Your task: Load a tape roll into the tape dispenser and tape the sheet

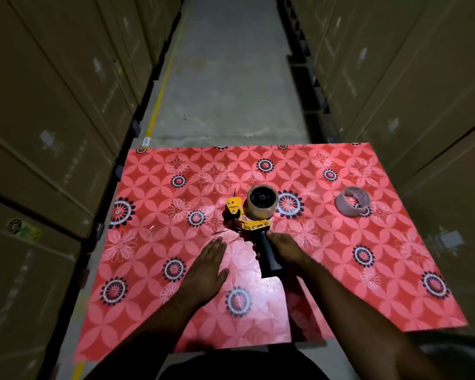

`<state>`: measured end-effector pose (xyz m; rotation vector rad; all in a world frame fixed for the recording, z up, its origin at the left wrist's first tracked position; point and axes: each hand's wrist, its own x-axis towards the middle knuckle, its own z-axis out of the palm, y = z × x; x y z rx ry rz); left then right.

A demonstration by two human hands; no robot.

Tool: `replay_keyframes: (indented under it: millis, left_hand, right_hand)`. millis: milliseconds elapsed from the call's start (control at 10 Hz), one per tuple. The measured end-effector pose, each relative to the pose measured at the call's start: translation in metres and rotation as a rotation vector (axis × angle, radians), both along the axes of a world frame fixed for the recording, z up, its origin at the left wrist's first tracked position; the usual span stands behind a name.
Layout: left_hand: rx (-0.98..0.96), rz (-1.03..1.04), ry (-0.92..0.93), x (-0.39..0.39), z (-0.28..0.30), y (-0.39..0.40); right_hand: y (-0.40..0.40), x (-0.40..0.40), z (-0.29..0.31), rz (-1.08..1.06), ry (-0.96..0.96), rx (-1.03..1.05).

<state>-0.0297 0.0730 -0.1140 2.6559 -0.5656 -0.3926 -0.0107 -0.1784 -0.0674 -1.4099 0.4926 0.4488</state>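
1. Right hand [281, 246] is wrapped around the black handle of the tape dispenser [254, 223], a closed grip, fingers curled over the top of the handle just behind the yellow body.
2. The dispenser sits near the middle of the red patterned sheet [176, 319], its front end pointing away from the person, its yellow frame low against the sheet.
3. A brown tape roll [261, 212] is seated on the dispenser's hub, its open core facing up toward the camera, dark wheel visible inside.
4. A small yellow plate at the dispenser's front left stands just beside that roll.
5. Left hand [207, 266] lies flat and open on the sheet, palm down, fingers stretched forward and together, holding nothing; it rests just left of the handle, apart from it.
6. A second tape roll [353, 201], paler, lies on the sheet well off to the right, tilted, with nothing touching it.
7. The sheet is spread over a surface that it hides; a lifted fold or overlap shows at its near edge, right of centre.
8. Stacked cardboard boxes [52, 119] wall in both sides, with a concrete aisle floor [225, 78] running ahead between them and a yellow line along its left edge.
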Motion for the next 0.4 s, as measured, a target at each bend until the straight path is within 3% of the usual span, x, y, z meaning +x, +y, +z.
replay_keyframes:
  millis: [100, 200, 400]
  left_hand:
    - [0.018, 0.017, -0.008, -0.004, 0.000, -0.003]
    - [0.042, 0.064, 0.003, -0.009, 0.005, -0.014]
    - [0.133, 0.153, -0.051, -0.032, 0.014, -0.040]
  right_hand:
    - [-0.009, -0.001, 0.005, 0.146, -0.081, -0.458]
    - [-0.016, -0.012, 0.014, 0.245, -0.098, -0.647]
    - [-0.040, -0.035, 0.018, 0.436, -0.252, -0.780]
